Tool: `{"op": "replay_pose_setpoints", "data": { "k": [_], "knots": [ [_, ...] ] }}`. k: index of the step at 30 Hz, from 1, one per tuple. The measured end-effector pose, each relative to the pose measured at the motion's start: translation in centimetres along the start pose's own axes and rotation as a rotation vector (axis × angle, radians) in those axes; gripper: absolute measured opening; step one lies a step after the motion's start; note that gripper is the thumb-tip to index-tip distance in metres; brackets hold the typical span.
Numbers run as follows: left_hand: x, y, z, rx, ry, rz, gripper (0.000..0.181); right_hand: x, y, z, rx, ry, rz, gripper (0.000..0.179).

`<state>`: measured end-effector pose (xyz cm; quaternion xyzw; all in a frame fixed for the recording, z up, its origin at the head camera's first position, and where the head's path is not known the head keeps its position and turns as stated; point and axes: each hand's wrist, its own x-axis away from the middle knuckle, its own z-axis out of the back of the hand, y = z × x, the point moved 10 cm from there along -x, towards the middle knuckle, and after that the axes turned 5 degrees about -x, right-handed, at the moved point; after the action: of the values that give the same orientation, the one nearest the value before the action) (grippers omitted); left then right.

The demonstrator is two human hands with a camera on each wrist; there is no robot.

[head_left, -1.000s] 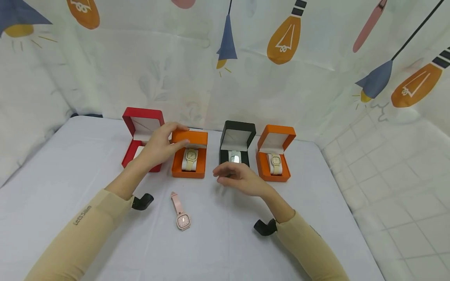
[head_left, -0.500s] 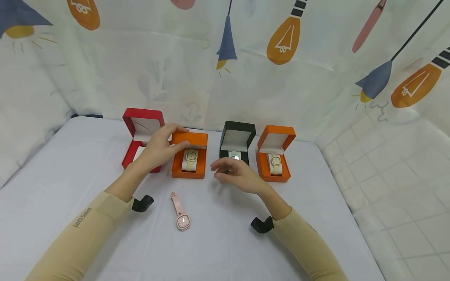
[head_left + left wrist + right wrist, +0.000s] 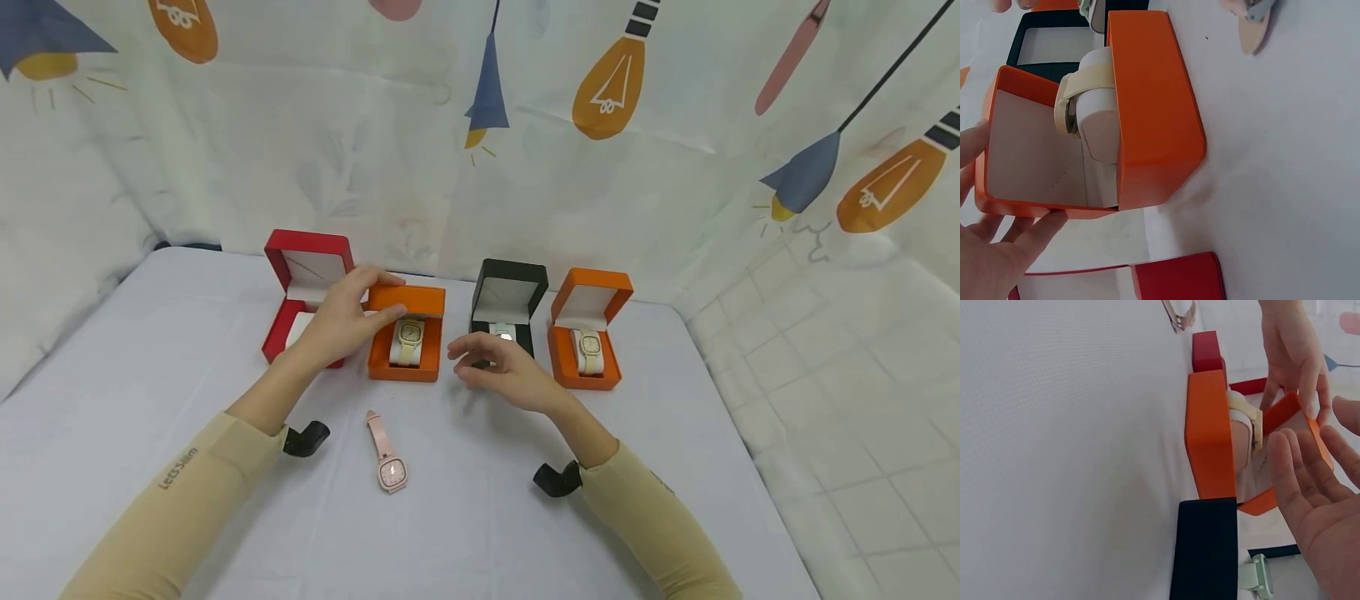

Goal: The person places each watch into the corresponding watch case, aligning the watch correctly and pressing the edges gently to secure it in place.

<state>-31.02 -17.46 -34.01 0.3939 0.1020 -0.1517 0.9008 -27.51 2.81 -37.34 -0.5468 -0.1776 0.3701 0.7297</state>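
The fingers of the left hand (image 3: 347,312) are clamped on the lid (image 3: 406,299) of an orange box (image 3: 405,374), which stands partway open; inside, just nearer the wearer than those fingers, a cream-strapped watch (image 3: 410,333) sits round a white cushion. To their left, partly hidden by the hand, a red box (image 3: 276,327) stands open with a white pad (image 3: 298,329) inside. Just behind the fingers of the right hand (image 3: 506,373), an open dark box (image 3: 513,268) holds a pale green watch (image 3: 1265,575). To their right, a second orange box (image 3: 587,382), lid up, holds another cream watch (image 3: 591,343). On the tabletop (image 3: 450,525), nearer the wearer than both sets of fingers, lies a pink watch (image 3: 392,473). The right fingers curve loosely, slightly apart, holding nothing; both forearms reach forward.
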Motion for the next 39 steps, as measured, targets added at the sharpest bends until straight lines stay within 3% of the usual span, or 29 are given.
{"op": "replay_pose_setpoints", "data": {
  "k": [32,39],
  "knots": [
    [0.9,0.3,-0.3,0.039,0.014,-0.058,0.035,0.0,0.5,-0.8,-0.054,-0.044,0.001,0.035],
    [1.1,0.3,-0.4,0.038,0.007,-0.049,0.035,-0.4,0.2,-0.2,0.002,0.027,0.011,0.040]
  ]
}}
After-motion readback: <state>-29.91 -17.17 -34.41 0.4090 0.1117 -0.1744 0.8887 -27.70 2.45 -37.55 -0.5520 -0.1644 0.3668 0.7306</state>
